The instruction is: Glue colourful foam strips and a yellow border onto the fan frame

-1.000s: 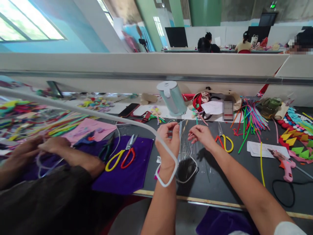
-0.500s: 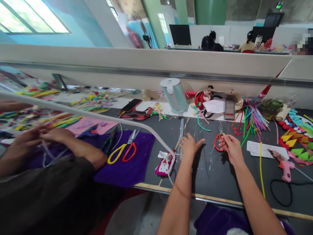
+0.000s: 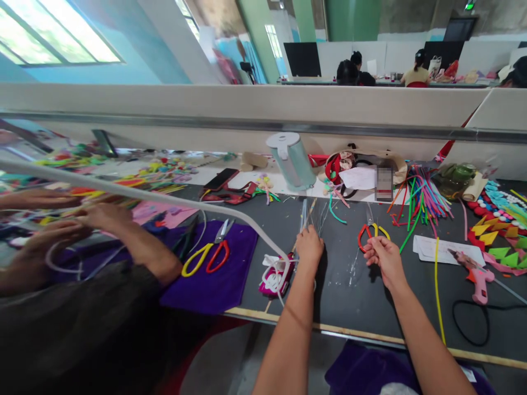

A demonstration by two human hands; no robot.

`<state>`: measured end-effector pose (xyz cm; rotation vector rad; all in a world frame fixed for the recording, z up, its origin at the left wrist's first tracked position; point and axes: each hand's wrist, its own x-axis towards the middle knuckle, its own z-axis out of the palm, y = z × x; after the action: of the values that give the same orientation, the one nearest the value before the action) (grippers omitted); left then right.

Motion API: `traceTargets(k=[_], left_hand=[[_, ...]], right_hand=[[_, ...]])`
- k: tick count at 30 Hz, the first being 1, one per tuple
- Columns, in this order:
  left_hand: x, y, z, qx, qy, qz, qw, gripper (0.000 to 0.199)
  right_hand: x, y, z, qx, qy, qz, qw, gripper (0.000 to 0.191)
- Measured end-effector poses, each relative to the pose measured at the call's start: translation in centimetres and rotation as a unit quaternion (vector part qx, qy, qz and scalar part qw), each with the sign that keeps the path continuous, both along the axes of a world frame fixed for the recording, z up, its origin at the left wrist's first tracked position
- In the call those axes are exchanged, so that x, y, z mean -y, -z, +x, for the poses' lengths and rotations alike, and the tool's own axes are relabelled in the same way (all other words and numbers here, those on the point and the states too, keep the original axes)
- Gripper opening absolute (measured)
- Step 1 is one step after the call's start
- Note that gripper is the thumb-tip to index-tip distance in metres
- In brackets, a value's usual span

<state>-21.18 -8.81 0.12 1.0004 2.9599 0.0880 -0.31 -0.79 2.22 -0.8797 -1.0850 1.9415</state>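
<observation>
My left hand (image 3: 309,247) is closed over a bundle of thin, greyish wires (image 3: 305,216) lying lengthwise on the dark table; the fingertips are partly hidden. To its right, my right hand (image 3: 385,259) hovers with thumb and fingers pinched together. Anything between them is too small to make out. Just beyond those fingers lie scissors (image 3: 362,237) with one red and one yellow handle, blades pointing away. Left of my left forearm sits a magenta box (image 3: 263,286) with white cord on it.
A co-worker's hands (image 3: 102,218) are busy at the left, beside a purple cloth (image 3: 209,296) bearing another pair of scissors (image 3: 220,257). A kettle (image 3: 294,164) stands behind. Right are pipe cleaners (image 3: 430,200), a yellow stem (image 3: 438,291) and a pink glue gun (image 3: 481,282). White tubing (image 3: 230,211) crosses ahead.
My left hand was spread above the table and has moved slightly left, closing over the wires. My right hand has drawn back a little, uncovering the scissors' yellow handle.
</observation>
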Motion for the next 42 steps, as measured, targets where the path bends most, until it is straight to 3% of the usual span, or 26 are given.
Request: traceTargets(k=[8, 14, 22, 28, 34, 40, 42], left_hand=[[-0.2, 0.5, -0.7, -0.001, 0.038, -0.009, 0.999, 0.023], [0.3, 0.5, -1.0, -0.009, 0.007, -0.006, 1.0, 0.035], [-0.2, 0.2, -1.1, -0.01, 0.055, -0.018, 0.998, 0.028], [-0.5, 0.1, -1.9, -0.007, 0.034, -0.03, 0.999, 0.033], [-0.4, 0.0, -2.7, 0.015, 0.048, -0.01, 0.999, 0.034], [-0.6, 0.1, -2.4, 0.053, 0.087, 0.034, 0.994, 0.035], [-0.6, 0.1, -2.4, 0.068, 0.098, 0.049, 0.992, 0.037]], right_hand=[[0.5, 0.3, 0.4, 0.007, -0.003, 0.002, 1.0, 0.045], [0.8, 0.4, 0.2, 0.011, -0.008, 0.002, 1.0, 0.043], [1.1, 0.6, 0.2, 0.013, -0.017, 0.001, 1.0, 0.043], [1.1, 1.2, -0.3, 0.019, -0.029, -0.001, 0.999, 0.041], [0.2, 2.5, -2.8, 0.033, -0.076, -0.013, 0.996, 0.039], [-0.7, 4.4, -7.0, 0.09, -0.144, -0.039, 0.985, 0.025], [-1.0, 4.8, -8.5, 0.106, -0.166, -0.048, 0.979, 0.029]])
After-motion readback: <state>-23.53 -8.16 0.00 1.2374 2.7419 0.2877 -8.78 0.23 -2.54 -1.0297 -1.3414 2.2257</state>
